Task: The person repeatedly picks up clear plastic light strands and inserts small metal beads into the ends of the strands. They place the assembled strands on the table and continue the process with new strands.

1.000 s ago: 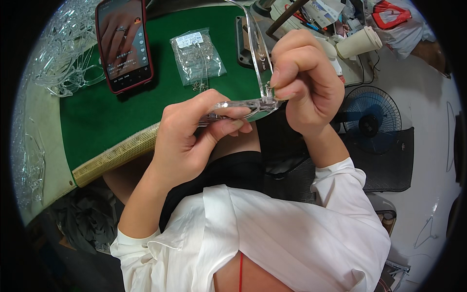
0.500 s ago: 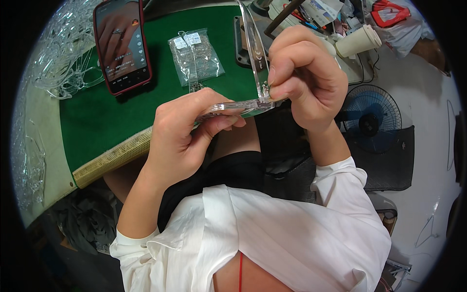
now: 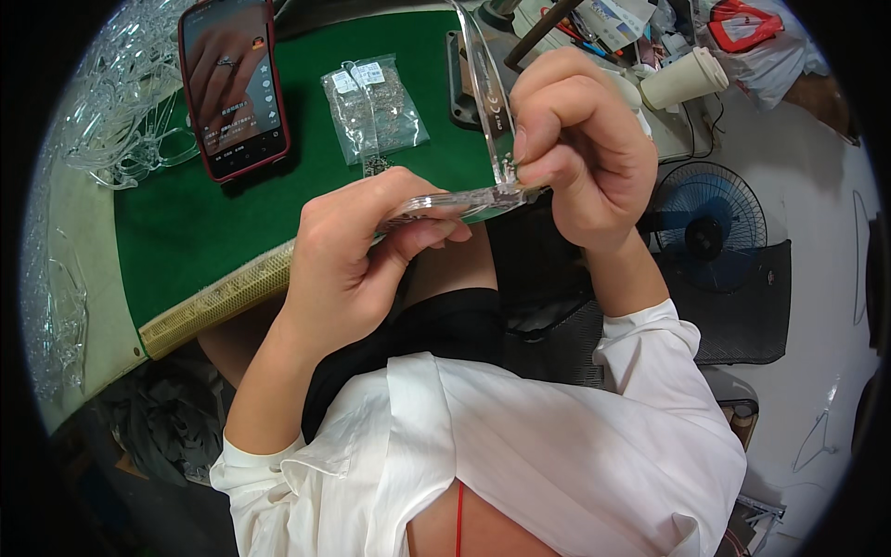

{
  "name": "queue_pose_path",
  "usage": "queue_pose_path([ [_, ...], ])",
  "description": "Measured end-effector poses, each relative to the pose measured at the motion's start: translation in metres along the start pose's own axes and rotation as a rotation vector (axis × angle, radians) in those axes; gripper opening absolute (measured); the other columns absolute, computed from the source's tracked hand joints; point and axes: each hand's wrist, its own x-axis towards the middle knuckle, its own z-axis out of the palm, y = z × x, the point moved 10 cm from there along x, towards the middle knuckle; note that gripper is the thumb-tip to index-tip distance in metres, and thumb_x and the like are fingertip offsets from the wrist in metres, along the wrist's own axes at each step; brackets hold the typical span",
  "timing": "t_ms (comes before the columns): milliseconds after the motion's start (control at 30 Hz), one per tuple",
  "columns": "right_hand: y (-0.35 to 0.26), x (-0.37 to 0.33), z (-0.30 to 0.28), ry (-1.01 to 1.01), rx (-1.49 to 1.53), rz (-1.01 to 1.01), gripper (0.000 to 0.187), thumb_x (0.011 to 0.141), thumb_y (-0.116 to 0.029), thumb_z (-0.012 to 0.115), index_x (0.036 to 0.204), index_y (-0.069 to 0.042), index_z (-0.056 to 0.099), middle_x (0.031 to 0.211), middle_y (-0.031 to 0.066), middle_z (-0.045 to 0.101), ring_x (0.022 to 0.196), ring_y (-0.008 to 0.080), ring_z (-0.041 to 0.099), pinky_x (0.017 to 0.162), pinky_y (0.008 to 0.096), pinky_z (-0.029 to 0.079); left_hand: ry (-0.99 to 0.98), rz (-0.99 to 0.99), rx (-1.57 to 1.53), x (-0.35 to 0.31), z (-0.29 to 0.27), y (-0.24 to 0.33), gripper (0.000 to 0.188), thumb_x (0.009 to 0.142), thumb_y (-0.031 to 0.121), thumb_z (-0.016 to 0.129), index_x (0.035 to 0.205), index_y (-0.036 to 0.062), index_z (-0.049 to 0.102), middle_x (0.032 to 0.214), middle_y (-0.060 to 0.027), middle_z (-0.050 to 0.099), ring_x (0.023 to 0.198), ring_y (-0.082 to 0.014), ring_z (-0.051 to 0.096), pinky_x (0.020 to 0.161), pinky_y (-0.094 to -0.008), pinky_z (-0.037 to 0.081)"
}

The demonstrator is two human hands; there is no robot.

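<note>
Clock positions are taken from the hinge corner (image 3: 506, 194) of the clear eyeglass frame (image 3: 464, 200), which is raised between both hands, nearer the body than the phone. The left hand (image 3: 343, 251), at 8 o'clock, grips the frame front between thumb and fingers, apparently to steady it. The right hand (image 3: 599, 153), at 2 o'clock, is narrowed, with thumb and forefinger at the hinge corner; whether they pinch the frame or a small part cannot be told. The temple arm (image 3: 484, 88) points to 12 o'clock, probably unfolded to expose the hinge. A clear bag (image 3: 394, 116) and a phone (image 3: 236, 102) lie toward 10 o'clock on the green mat (image 3: 204, 218), probably for easy reach and viewing.
</note>
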Motion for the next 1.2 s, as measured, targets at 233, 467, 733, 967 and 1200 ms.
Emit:
queue_pose_path([
  [233, 0.013, -0.007, 0.005, 0.034, 0.192, 0.173, 0.015, 0.089, -0.011, 0.065, 0.091, 0.002, 0.059, 0.089, 0.0056, 0.054, 0.073, 0.009, 0.054, 0.061, 0.0197, 0.046, 0.029, 0.134, 0.144, 0.004, -0.004, 0.01, 0.008, 0.088, -0.005, 0.057, 0.095, -0.0048, 0.061, 0.087, -0.0127, 0.068, 0.076, -0.0186, 0.067, 0.064, -0.0244, 0.051],
  [467, 0.018, -0.011, 0.007, -0.008, 0.286, 0.235, 0.015, 0.091, -0.01, 0.063, 0.094, 0.004, 0.058, 0.092, 0.0057, 0.054, 0.078, 0.0102, 0.057, 0.068, 0.0215, 0.052, 0.005, 0.109, 0.136, 0.003, -0.002, 0.009, 0.009, 0.087, -0.006, 0.057, 0.096, -0.0047, 0.062, 0.087, -0.0134, 0.067, 0.078, -0.02, 0.068, 0.065, -0.0251, 0.052],
  [733, 0.031, -0.011, -0.006, 0.128, 0.446, 0.257, 0.018, 0.092, -0.013, 0.064, 0.097, 0.002, 0.056, 0.09, 0.0028, 0.056, 0.079, 0.0062, 0.054, 0.072, 0.0195, 0.044, 0.059, -0.033, -0.159, 0.016, 0.01, -0.01, 0.013, 0.09, -0.005, 0.056, 0.103, -0.0033, 0.06, 0.091, -0.012, 0.065, 0.083, -0.0213, 0.069, 0.07, -0.0275, 0.054],
  [967, 0.071, -0.02, -0.074, 0.6, 0.44, 0.243, 0.022, 0.093, -0.022, 0.065, 0.099, -0.005, 0.053, 0.082, -0.0031, 0.054, 0.071, 0.0021, 0.049, 0.058, 0.0158, 0.036, 0.189, 0.043, -0.268, 0.094, 0.03, -0.03, 0.008, 0.09, -0.005, 0.055, 0.097, -0.0067, 0.059, 0.084, -0.0116, 0.069, 0.082, -0.0164, 0.068, 0.074, -0.0268, 0.053],
  [1200, 0.088, -0.047, -0.131, 0.773, 0.338, 0.315, 0.017, 0.095, -0.023, 0.062, 0.097, -0.008, 0.055, 0.079, -0.0036, 0.052, 0.066, 0.0025, 0.044, 0.051, 0.016, 0.029, 0.232, 0.064, -0.225, 0.152, 0.047, -0.046, 0.007, 0.091, -0.001, 0.056, 0.096, -0.007, 0.058, 0.083, -0.0122, 0.069, 0.081, -0.0158, 0.069, 0.072, -0.027, 0.053],
])
